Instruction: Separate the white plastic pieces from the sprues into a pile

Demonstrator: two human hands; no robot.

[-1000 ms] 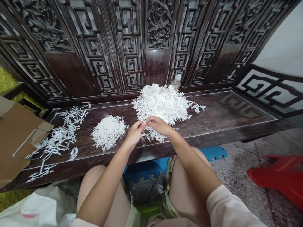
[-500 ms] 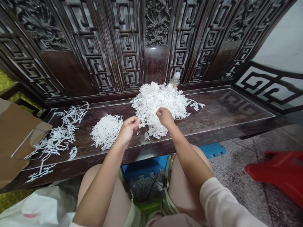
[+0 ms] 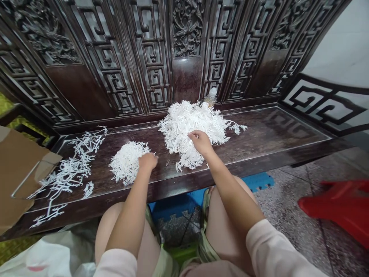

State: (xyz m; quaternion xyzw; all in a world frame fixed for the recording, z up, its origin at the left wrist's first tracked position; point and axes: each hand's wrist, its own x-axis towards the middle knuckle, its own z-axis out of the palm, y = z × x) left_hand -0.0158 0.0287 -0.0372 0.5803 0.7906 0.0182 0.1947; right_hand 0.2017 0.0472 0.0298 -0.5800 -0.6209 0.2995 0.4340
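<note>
My right hand (image 3: 200, 142) is closed in a pinch at the front of a large heap of white branched plastic-looking sprigs (image 3: 184, 119). A white sprig seems to be between its fingertips, merging with the heap behind. My left hand (image 3: 148, 161) is at the right edge of a smaller mound of short white sprig pieces (image 3: 127, 159). Its fingers are curled and turned away, so anything in them is hidden. Bare white branching stems (image 3: 70, 169) lie spread out at the left of the bench.
The dark wooden bench (image 3: 259, 134) has a carved back. A bottle (image 3: 211, 96) stands behind the large heap. At left are a cardboard box (image 3: 20, 173) and a white plastic bag (image 3: 43, 254). A red plastic object (image 3: 340, 204) is on the floor at right, a blue mat (image 3: 175, 206) below.
My left hand has moved left from beside the large heap to the smaller mound; the small white piece at its fingertips no longer shows. My right hand has stayed at the large heap.
</note>
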